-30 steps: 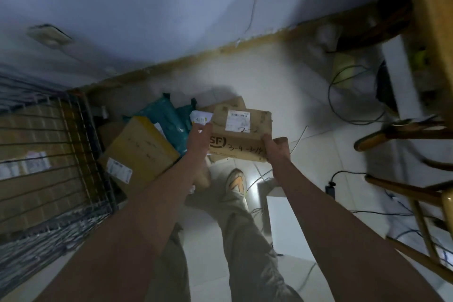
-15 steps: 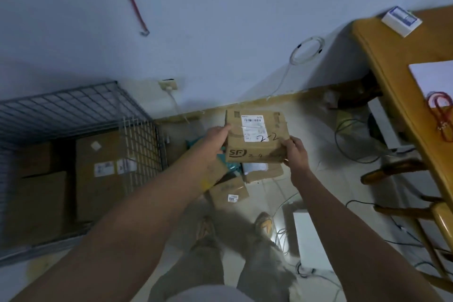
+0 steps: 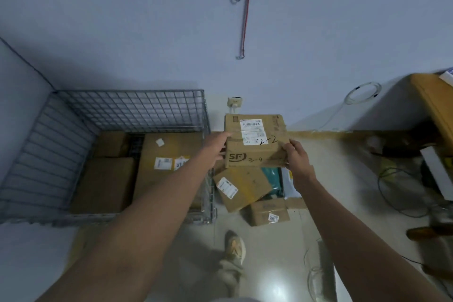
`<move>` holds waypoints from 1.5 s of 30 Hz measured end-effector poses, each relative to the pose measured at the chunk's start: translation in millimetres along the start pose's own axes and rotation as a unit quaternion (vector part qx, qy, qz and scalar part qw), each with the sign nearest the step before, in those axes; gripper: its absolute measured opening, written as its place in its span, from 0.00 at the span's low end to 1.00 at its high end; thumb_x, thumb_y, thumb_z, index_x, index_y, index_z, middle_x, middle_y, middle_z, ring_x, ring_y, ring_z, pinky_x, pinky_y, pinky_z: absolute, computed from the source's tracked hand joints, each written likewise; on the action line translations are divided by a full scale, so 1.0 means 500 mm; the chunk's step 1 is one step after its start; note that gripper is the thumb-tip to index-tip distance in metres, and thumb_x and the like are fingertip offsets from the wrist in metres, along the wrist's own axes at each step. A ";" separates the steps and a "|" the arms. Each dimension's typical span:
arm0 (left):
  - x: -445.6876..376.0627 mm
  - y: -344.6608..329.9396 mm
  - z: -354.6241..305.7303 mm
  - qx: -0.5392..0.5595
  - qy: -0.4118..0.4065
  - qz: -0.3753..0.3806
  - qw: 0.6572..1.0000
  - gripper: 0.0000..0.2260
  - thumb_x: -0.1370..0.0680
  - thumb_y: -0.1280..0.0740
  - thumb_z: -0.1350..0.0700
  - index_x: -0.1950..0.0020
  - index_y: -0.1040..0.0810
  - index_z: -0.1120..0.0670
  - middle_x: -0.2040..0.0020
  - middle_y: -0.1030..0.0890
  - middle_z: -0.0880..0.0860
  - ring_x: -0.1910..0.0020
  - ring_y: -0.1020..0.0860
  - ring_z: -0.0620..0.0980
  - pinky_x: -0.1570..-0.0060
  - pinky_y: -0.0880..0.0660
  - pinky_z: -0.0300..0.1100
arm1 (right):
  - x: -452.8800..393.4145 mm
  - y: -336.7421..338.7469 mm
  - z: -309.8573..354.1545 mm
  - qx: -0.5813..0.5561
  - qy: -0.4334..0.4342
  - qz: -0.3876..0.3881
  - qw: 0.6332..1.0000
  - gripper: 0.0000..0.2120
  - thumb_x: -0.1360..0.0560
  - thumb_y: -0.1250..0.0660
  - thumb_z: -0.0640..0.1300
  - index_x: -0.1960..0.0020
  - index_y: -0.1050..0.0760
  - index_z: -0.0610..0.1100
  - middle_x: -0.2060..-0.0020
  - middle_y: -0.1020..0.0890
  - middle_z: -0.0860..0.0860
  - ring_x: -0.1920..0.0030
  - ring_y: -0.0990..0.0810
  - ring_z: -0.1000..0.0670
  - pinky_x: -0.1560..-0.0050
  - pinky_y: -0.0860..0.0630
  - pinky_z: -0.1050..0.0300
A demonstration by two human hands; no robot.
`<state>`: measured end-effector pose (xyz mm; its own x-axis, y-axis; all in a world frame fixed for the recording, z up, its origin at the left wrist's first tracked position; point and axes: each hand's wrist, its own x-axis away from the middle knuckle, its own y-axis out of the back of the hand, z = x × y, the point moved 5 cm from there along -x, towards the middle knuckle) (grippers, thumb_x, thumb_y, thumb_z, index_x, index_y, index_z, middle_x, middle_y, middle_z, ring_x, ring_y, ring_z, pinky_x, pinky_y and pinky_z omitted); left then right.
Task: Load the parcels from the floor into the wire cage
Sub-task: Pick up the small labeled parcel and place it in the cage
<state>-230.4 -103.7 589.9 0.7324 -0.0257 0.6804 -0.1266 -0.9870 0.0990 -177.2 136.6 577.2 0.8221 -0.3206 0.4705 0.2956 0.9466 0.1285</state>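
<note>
I hold a brown cardboard parcel [image 3: 255,141] marked "SF" and "2-2" in the air, just right of the wire cage [image 3: 130,110]. My left hand [image 3: 217,146] presses flat against its left side. My right hand [image 3: 297,158] grips its lower right corner. The cage stands in the left corner and holds several brown boxes [image 3: 169,162]. Below the held parcel, more parcels lie on the floor: a tilted brown box [image 3: 241,187], a small box [image 3: 268,212] and a teal bag [image 3: 272,174].
A wooden table [image 3: 431,103] stands at the right with cables [image 3: 392,191] and clutter on the floor beneath it. A red cord with hooks [image 3: 246,7] hangs on the wall. My shoe [image 3: 235,246] is on the tile floor near the cage's front corner.
I have stood up, lifting the parcel off the floor pile and carrying it left toward the cage. The view rose, and the cage's open top has come into sight.
</note>
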 end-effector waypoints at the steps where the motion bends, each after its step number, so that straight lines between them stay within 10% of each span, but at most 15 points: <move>1: 0.017 0.032 0.015 0.005 -0.001 -0.003 1.000 0.07 0.19 0.33 0.48 0.46 0.22 0.50 0.48 0.16 0.54 0.48 0.19 0.52 0.47 0.22 0.50 | 0.013 -0.030 -0.012 0.006 -0.002 0.007 1.000 0.15 0.20 0.34 0.50 0.35 0.24 0.50 0.51 0.15 0.47 0.48 0.16 0.45 0.47 0.19 0.45; 10: 0.141 0.311 0.170 0.053 0.037 -0.042 0.997 0.11 0.17 0.35 0.47 0.38 0.26 0.49 0.48 0.21 0.49 0.50 0.23 0.48 0.36 0.25 0.52 | 0.164 -0.285 -0.054 0.047 -0.020 0.067 0.996 0.10 0.19 0.36 0.51 0.38 0.24 0.53 0.46 0.18 0.47 0.46 0.19 0.46 0.49 0.20 0.45; 15: 0.154 0.481 0.227 0.060 0.064 -0.074 0.993 0.05 0.17 0.36 0.48 0.44 0.26 0.48 0.46 0.20 0.51 0.48 0.21 0.50 0.40 0.22 0.51 | 0.176 -0.457 -0.077 0.091 -0.036 0.118 0.988 0.17 0.19 0.36 0.51 0.33 0.24 0.48 0.41 0.20 0.44 0.41 0.21 0.41 0.36 0.23 0.37; 20: 0.121 0.650 0.272 0.055 0.083 -0.083 0.992 0.06 0.17 0.35 0.50 0.41 0.27 0.49 0.46 0.20 0.53 0.48 0.21 0.51 0.58 0.23 0.44 | 0.186 -0.628 -0.115 0.111 -0.055 0.146 0.981 0.12 0.19 0.36 0.49 0.37 0.25 0.47 0.42 0.21 0.41 0.46 0.19 0.42 0.43 0.19 0.38; 27: -0.042 0.867 0.343 0.027 0.106 -0.062 0.992 0.21 0.20 0.29 0.50 0.30 0.30 0.53 0.40 0.19 0.55 0.47 0.18 0.53 0.55 0.18 0.50 | 0.164 -0.849 -0.173 0.132 -0.129 0.131 0.974 0.07 0.18 0.37 0.40 0.44 0.22 0.39 0.41 0.24 0.25 0.48 0.21 0.28 0.46 0.24 0.27; 32: -0.191 1.012 0.364 0.040 0.119 -0.035 0.991 0.50 0.28 0.21 0.43 0.20 0.55 0.36 0.27 0.27 0.55 0.43 0.19 0.57 0.65 0.17 0.49 | 0.087 -1.009 -0.215 0.102 -0.197 0.094 0.971 0.07 0.19 0.36 0.48 0.43 0.22 0.55 0.39 0.21 0.45 0.41 0.22 0.40 0.49 0.20 0.44; 41: -0.363 1.179 0.407 0.084 0.102 -0.061 0.989 0.32 0.30 0.18 0.56 0.34 0.33 0.50 0.36 0.22 0.54 0.47 0.16 0.56 0.57 0.15 0.56 | -0.054 -1.240 -0.207 0.185 -0.144 0.112 0.966 0.31 0.27 0.36 0.68 0.27 0.28 0.56 0.33 0.24 0.47 0.36 0.24 0.43 0.36 0.24 0.37; 45: -0.380 1.198 0.405 0.079 0.082 -0.045 0.992 0.33 0.31 0.19 0.62 0.35 0.35 0.50 0.40 0.24 0.53 0.47 0.18 0.55 0.58 0.15 0.54 | -0.100 -1.307 -0.195 0.156 -0.095 0.075 0.980 0.26 0.25 0.35 0.63 0.30 0.28 0.57 0.35 0.24 0.46 0.39 0.21 0.45 0.40 0.20 0.38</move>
<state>-310.1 -722.3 372.9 0.6149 0.0772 0.7848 0.0500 -0.9970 0.0590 -364.0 -469.2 384.8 0.7307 -0.1927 0.6549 -0.0091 0.9565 0.2916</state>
